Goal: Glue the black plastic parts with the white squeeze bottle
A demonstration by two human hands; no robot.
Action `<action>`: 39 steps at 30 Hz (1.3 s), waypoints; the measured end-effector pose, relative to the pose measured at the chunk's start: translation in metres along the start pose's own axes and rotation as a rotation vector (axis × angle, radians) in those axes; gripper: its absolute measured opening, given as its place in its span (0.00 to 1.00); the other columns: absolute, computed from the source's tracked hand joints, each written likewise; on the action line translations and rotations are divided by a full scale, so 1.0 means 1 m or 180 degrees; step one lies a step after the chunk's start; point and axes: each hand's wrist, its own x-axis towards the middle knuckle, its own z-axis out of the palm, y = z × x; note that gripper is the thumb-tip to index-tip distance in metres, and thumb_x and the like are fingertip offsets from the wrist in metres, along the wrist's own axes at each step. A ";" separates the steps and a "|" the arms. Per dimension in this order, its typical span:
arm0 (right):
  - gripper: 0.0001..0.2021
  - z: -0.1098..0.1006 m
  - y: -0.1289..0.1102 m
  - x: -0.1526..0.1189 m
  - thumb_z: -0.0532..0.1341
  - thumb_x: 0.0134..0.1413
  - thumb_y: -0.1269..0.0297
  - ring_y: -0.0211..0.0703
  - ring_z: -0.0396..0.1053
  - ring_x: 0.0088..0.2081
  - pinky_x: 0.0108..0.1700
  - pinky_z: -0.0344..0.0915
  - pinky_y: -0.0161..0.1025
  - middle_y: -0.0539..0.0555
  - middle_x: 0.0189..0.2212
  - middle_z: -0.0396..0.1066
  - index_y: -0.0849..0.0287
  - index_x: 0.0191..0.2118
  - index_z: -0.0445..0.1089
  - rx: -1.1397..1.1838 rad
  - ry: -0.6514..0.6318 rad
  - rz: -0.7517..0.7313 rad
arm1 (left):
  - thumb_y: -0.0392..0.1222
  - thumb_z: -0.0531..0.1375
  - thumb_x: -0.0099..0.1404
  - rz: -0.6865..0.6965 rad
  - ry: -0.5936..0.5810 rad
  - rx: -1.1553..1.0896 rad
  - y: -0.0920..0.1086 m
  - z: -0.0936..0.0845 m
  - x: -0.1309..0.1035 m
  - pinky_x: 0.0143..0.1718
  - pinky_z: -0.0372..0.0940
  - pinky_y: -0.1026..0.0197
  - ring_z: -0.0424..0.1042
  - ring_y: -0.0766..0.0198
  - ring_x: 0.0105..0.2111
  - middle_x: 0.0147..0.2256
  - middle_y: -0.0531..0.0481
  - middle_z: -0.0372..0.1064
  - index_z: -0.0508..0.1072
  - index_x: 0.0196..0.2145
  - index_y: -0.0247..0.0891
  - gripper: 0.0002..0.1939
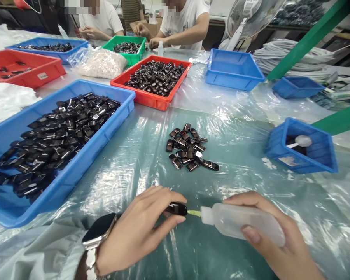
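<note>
Between the thumb and fingers of my left hand (146, 219) is a glossy black piece (176, 209). My right hand (277, 233) is wrapped round a translucent white squeeze bottle (245, 221), held on its side. The bottle's thin yellow-green tip (195, 213) points left and meets the right end of the black piece. Beyond my hands, a small pile of similar black pieces (188, 146) lies on the green, plastic-covered table (151, 171).
A large blue tray (105, 147) of black pieces stands at left, with a red tray (160, 103) behind it. At right are a small blue bin (301, 161) holding a spoon, and green bars (306, 42). Two people in white sit across the table.
</note>
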 end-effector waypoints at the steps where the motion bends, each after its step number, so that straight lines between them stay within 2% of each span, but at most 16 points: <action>1: 0.14 0.000 0.000 0.000 0.61 0.48 0.43 0.41 0.67 0.21 0.18 0.62 0.34 0.50 0.25 0.71 0.46 0.32 0.74 -0.0050 0.0044 -0.0058 | 0.39 0.52 0.70 -0.0028 -0.0038 0.0070 0.000 0.000 -0.001 0.39 0.63 0.58 0.67 0.59 0.38 0.39 0.49 0.68 0.63 0.49 0.41 0.10; 5: 0.13 0.000 0.001 -0.001 0.60 0.50 0.44 0.39 0.67 0.22 0.20 0.64 0.33 0.49 0.26 0.72 0.47 0.32 0.73 -0.0267 0.0284 -0.0180 | 0.38 0.47 0.72 -0.0059 -0.0179 0.0098 0.000 -0.002 -0.001 0.43 0.62 0.57 0.65 0.58 0.43 0.45 0.46 0.63 0.59 0.56 0.42 0.15; 8: 0.13 0.000 0.002 -0.001 0.59 0.51 0.43 0.38 0.67 0.23 0.21 0.64 0.32 0.47 0.27 0.73 0.45 0.33 0.72 -0.0374 0.0352 -0.0118 | 0.36 0.45 0.73 -0.0035 -0.0095 0.0101 -0.002 -0.004 0.001 0.42 0.62 0.57 0.64 0.58 0.44 0.46 0.46 0.61 0.61 0.56 0.44 0.17; 15: 0.14 -0.001 0.001 -0.001 0.59 0.51 0.44 0.39 0.66 0.22 0.19 0.62 0.33 0.49 0.27 0.72 0.46 0.33 0.73 -0.0214 0.0258 -0.0019 | 0.36 0.51 0.71 -0.0056 0.0182 0.0003 -0.004 -0.003 0.000 0.45 0.61 0.59 0.62 0.59 0.47 0.47 0.48 0.62 0.62 0.55 0.44 0.15; 19: 0.13 -0.004 0.001 0.001 0.58 0.53 0.45 0.38 0.66 0.21 0.20 0.61 0.31 0.48 0.25 0.71 0.45 0.32 0.73 -0.0156 0.0206 -0.0056 | 0.36 0.51 0.71 0.0000 0.0172 0.0023 -0.003 -0.003 0.001 0.44 0.61 0.60 0.62 0.59 0.46 0.47 0.48 0.62 0.63 0.53 0.43 0.14; 26: 0.09 -0.013 0.013 0.007 0.57 0.55 0.49 0.38 0.69 0.19 0.17 0.64 0.28 0.46 0.25 0.72 0.42 0.36 0.71 -0.0270 -0.0158 -0.0533 | 0.34 0.51 0.71 0.0140 0.0234 0.0145 -0.002 -0.003 0.000 0.42 0.61 0.60 0.63 0.60 0.44 0.45 0.47 0.62 0.64 0.52 0.42 0.14; 32: 0.08 -0.017 0.012 0.007 0.56 0.56 0.49 0.38 0.70 0.21 0.18 0.65 0.28 0.45 0.26 0.72 0.41 0.37 0.70 -0.0373 -0.0344 -0.0420 | 0.34 0.52 0.70 0.0203 0.0252 0.0152 -0.002 -0.002 -0.002 0.41 0.61 0.60 0.63 0.60 0.44 0.44 0.48 0.62 0.65 0.51 0.41 0.13; 39: 0.09 -0.013 0.015 0.005 0.56 0.57 0.50 0.37 0.70 0.21 0.19 0.66 0.27 0.47 0.26 0.72 0.43 0.37 0.71 -0.0461 -0.0053 -0.0653 | 0.34 0.55 0.69 0.0203 0.0375 0.0017 -0.003 -0.001 -0.001 0.42 0.62 0.61 0.64 0.62 0.44 0.44 0.49 0.63 0.65 0.50 0.41 0.13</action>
